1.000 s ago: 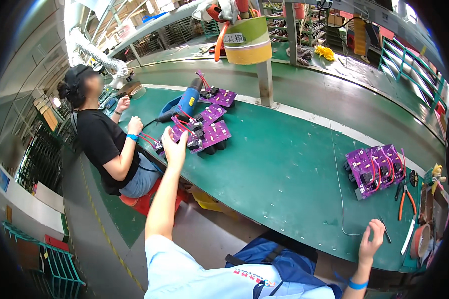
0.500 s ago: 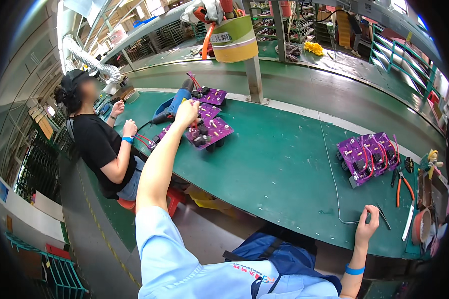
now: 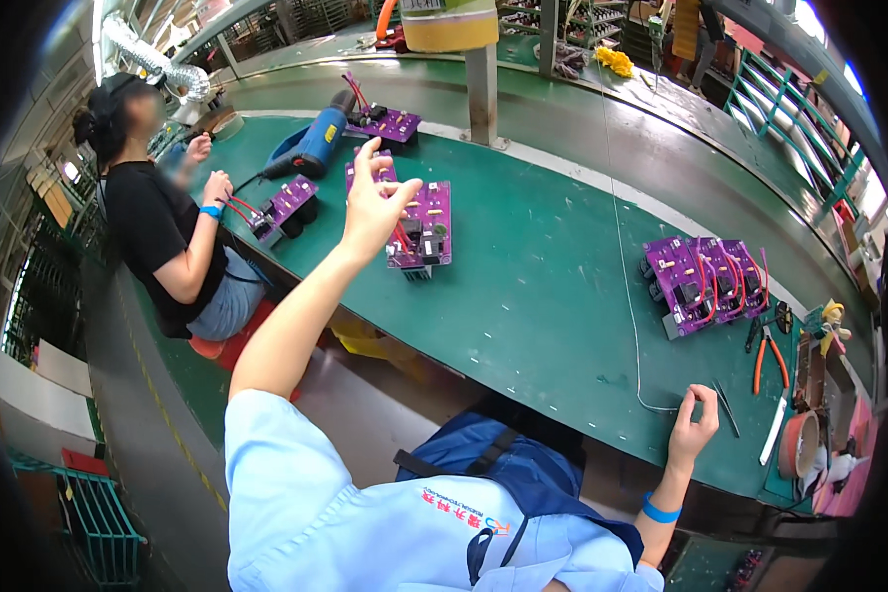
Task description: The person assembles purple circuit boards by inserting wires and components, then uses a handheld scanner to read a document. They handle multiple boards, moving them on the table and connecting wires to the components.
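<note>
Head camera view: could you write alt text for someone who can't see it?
A person's left hand is raised, fingers spread, just above a purple circuit board on a long green workbench, while the right hand rests at the bench's near edge by a thin wire. A seated co-worker handles another board at left; more purple boards and orange-handled pliers lie at right.

Purple circuit boards (image 3: 419,225) with red wires lie on the green table (image 3: 543,286) beside a blue tool (image 3: 311,148).

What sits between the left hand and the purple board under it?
Nothing visible. The left hand hovers open right over the purple board on the green table; only the board's own red wires lie near the fingers. Contact can't be told.
</note>
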Demonstrator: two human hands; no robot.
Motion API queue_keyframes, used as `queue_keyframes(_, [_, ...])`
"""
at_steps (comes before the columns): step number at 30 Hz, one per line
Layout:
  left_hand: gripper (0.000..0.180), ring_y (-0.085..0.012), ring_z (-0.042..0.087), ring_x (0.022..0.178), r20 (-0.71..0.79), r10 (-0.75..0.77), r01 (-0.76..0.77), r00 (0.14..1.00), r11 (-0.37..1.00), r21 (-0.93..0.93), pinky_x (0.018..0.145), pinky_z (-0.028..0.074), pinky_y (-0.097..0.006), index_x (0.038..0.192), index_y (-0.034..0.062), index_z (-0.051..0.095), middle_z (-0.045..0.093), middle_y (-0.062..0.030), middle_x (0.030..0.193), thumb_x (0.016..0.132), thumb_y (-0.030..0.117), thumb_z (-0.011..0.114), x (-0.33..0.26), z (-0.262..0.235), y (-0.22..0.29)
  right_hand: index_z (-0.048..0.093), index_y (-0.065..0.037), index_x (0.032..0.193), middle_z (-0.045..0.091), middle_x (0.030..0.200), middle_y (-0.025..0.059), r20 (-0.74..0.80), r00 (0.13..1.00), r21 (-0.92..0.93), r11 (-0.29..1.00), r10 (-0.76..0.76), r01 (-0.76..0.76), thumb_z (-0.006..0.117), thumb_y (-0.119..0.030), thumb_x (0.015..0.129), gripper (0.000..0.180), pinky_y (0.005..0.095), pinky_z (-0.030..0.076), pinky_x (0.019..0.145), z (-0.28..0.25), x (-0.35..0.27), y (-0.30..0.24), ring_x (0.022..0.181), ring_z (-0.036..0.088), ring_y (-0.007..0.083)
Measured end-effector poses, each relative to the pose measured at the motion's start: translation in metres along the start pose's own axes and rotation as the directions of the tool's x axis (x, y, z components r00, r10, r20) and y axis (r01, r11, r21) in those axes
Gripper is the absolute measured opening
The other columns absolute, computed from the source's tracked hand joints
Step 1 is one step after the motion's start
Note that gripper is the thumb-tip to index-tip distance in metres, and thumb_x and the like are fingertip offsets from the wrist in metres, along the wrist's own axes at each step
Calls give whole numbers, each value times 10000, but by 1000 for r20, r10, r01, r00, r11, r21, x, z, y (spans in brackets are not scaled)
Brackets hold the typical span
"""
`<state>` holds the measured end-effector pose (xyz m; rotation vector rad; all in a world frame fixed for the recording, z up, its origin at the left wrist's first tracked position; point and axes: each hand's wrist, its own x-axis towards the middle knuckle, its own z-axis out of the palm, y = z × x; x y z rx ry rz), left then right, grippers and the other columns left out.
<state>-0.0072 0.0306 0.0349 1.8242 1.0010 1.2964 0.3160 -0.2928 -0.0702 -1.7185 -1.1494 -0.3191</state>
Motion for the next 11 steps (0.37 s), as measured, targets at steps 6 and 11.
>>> queue_keyframes(6, [442, -141, 517, 926, -79, 48, -73, 996, 933, -353, 805, 417, -250, 1180, 27, 354, 499, -75, 1032, 783, 11, 548, -40, 1, -33, 528, 18, 803, 541, 743, 92, -13, 999, -6, 999, 45, -45, 514, 41, 749, 60, 271, 423, 625, -2, 0, -4, 660, 521, 183])
queue_keyframes(11, [122, -189, 540, 764, 61, 83, -99, 995, 924, 370, 718, 420, -261, 877, 92, 599, 581, -33, 909, 842, 174, 517, -35, 6, -36, 532, 10, 803, 545, 746, 89, 71, 997, -13, 999, 35, -34, 515, 30, 756, 53, 270, 424, 626, 2, -1, -1, 661, 522, 192])
